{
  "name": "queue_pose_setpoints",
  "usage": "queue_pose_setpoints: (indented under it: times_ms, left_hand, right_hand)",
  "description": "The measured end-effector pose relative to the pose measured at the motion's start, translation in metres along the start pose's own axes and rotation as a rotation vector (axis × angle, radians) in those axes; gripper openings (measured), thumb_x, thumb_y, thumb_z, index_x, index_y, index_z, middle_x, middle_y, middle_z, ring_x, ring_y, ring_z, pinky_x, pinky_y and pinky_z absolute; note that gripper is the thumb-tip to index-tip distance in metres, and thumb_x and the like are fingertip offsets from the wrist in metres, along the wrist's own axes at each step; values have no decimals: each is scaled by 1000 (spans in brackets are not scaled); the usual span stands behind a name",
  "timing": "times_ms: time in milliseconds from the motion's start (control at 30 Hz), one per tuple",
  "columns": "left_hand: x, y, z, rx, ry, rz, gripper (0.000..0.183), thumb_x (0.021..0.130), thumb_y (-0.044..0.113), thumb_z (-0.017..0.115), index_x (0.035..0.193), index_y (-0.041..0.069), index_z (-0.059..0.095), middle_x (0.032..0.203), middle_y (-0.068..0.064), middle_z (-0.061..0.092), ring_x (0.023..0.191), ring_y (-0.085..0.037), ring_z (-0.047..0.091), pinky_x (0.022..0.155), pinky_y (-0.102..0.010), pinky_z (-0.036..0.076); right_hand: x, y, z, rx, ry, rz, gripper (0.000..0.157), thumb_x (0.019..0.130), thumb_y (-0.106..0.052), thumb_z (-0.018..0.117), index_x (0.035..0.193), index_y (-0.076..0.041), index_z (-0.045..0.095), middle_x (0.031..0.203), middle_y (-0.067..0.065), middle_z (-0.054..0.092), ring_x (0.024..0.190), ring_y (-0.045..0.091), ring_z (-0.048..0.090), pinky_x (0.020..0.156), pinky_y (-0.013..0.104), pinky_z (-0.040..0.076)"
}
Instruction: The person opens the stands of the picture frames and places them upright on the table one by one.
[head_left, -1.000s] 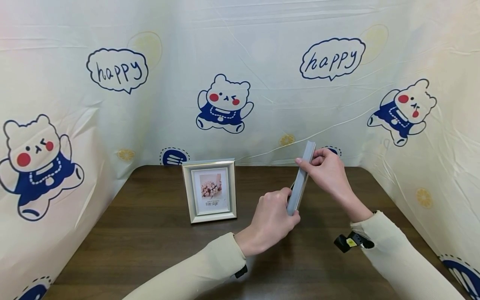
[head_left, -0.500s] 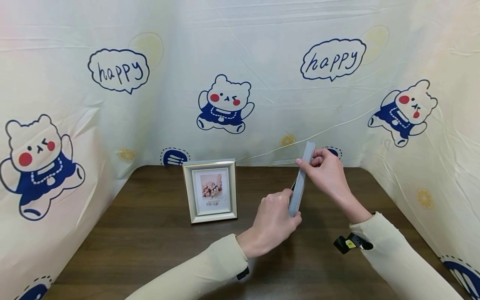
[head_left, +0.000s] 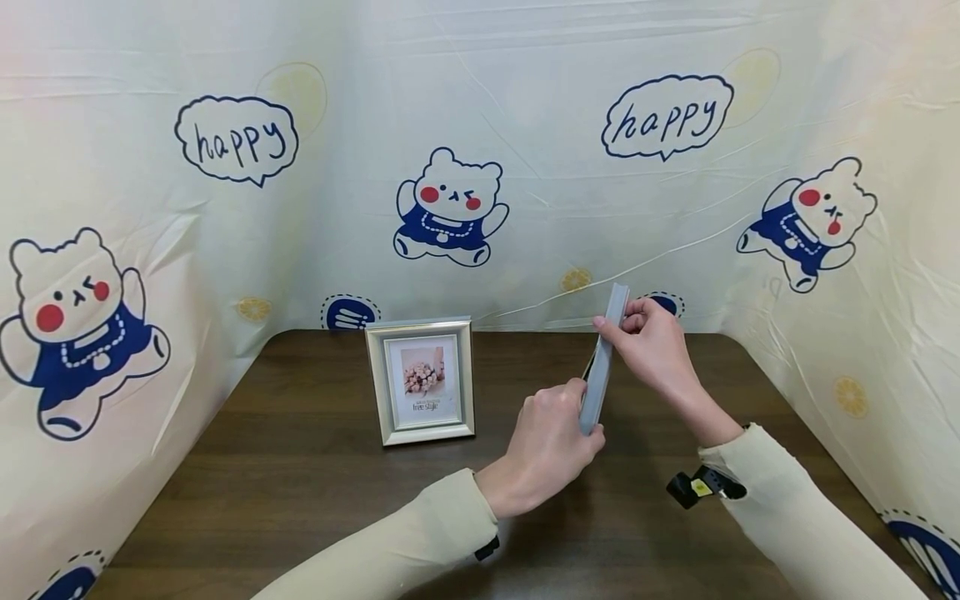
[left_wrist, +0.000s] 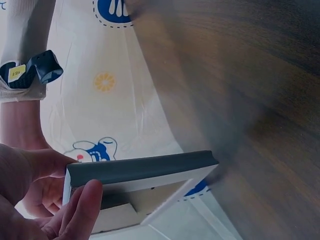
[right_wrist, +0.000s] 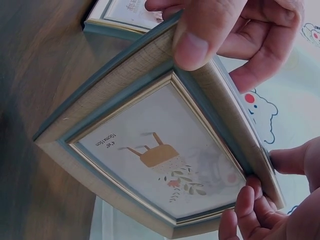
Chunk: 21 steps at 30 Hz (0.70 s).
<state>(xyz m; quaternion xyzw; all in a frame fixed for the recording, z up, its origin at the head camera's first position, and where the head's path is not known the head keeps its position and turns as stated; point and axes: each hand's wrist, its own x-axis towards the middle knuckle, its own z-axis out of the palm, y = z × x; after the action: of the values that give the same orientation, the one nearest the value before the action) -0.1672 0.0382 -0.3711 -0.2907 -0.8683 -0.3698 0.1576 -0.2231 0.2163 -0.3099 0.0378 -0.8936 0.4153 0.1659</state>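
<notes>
Both hands hold a photo frame (head_left: 604,367) up over the table, edge-on in the head view. My left hand (head_left: 551,442) grips its near lower end, thumb and fingers on opposite sides. At the far upper end, my right hand (head_left: 654,343) pinches the rim between thumb and fingers. The right wrist view shows the front of this photo frame (right_wrist: 150,160), a gold and grey-green border around a printed flower picture. In the left wrist view, its grey side edge (left_wrist: 142,167) and recessed inner side show. A second photo frame (head_left: 423,375) stands upright to the left.
The brown wooden table (head_left: 300,483) runs under both arms. A pale curtain (head_left: 540,108) printed with bears and "happy" bubbles encloses the back and sides. A black wrist camera (head_left: 693,486) sits at the right sleeve.
The held photo frame and both hands stay nearly in place, with only a slight shift of the left hand to the right. The standing photo frame has not moved.
</notes>
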Motion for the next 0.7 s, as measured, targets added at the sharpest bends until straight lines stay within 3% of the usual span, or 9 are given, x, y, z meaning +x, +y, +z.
queue_pose_setpoints:
  times_ms: [333,700]
  left_hand:
    - [1,0,-2,-20,9,11,35,85,11,89,111,1,68,81,-1,68,61,-2,58,62,-11,50]
    - [1,1,-3,11,37,41,35,85,15,89,110,2,69,79,2,66,61,-1,57,61,-12,50]
  right_hand:
    - [0,1,0,127,-30,0,43,105,-28,69,123,8,57,95,17,69,84,24,57,65,22,48]
    - [-1,-3,-2,144,-17,29,40,105,-28,68,123,7,57,93,14,70,82,22,56,66,24,45]
